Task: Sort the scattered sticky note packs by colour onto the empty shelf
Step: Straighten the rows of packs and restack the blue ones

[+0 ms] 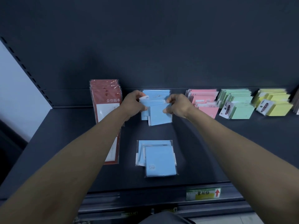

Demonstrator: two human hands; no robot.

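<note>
Three colour stacks, pink (203, 101), green (236, 104) and yellow (275, 102), look done; left hand (134, 102) and right hand (176, 105) pinch a blue pack (152, 102) over the back blue stack (160, 116); front blue pile (157, 159) remains.

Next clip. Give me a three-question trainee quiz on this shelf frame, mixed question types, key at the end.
1. True or false: both hands grip one blue pack at the rear blue stack.
2. Which colour stack sits immediately right of the pink stack? A) yellow B) green C) red
3. Fill in: the loose blue pile lies nearer the shelf's ____ edge.

Key: 1 true, left hand and right hand; 2 B, green stack; 3 front.
</note>
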